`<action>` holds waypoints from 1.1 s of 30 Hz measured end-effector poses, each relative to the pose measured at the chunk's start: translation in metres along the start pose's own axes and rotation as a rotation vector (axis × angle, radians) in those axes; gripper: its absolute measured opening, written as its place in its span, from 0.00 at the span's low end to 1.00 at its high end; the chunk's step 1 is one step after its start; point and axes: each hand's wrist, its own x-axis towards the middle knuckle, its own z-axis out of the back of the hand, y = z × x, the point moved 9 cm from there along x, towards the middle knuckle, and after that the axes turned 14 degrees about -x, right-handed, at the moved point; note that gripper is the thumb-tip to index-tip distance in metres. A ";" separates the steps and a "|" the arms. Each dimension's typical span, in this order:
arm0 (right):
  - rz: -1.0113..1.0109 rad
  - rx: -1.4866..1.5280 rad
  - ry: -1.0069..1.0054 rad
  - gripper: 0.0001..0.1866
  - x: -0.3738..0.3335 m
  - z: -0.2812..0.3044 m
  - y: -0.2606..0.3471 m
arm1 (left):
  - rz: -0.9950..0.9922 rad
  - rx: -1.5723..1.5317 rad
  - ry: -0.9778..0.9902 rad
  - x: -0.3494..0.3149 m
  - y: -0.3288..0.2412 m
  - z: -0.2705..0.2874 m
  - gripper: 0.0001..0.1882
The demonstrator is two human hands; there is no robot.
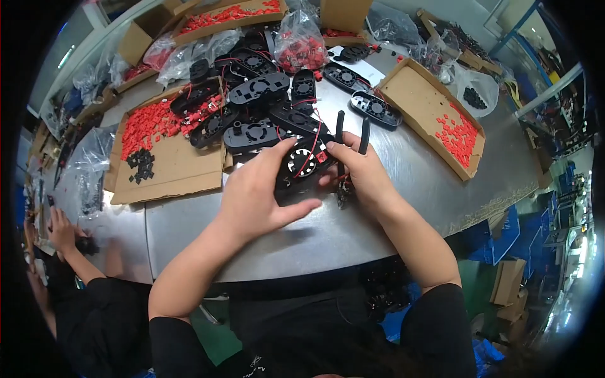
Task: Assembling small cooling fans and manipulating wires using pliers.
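A black plastic housing (288,179), fitted with a round part ringed in white, a red wire and a small red square piece, sits between my hands. My left hand (249,189) grips its left edge, thumb stretched out below and some fingers hidden. My right hand (365,173) is closed round hand pliers (341,129), black handles pointing up and metal end down. Its thumb touches the housing's right side near the red piece. Just beyond, more black housings (259,89) with fan-like grilles lie in a pile, some trailing red wires.
At left, a cardboard tray (183,189) holds red pieces and small black squares. Another cardboard tray (413,94) with red pieces lies at right. A clear bag (301,41) of red parts stands behind the pile. A co-worker's hand (62,232) shows at far left, over the metal table (189,236).
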 end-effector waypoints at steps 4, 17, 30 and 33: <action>0.022 -0.167 0.061 0.18 -0.010 -0.005 0.009 | 0.091 0.028 -0.017 -0.006 0.010 -0.004 0.35; 0.650 0.168 0.292 0.71 -0.039 -0.021 0.102 | 0.063 -0.108 0.268 -0.020 0.022 -0.022 0.31; 0.543 0.206 0.309 0.40 -0.064 -0.043 0.070 | 0.309 0.061 0.305 -0.024 0.016 -0.044 0.29; 0.598 0.134 0.319 0.39 -0.066 -0.047 0.071 | 0.273 0.134 0.259 -0.020 0.003 -0.036 0.28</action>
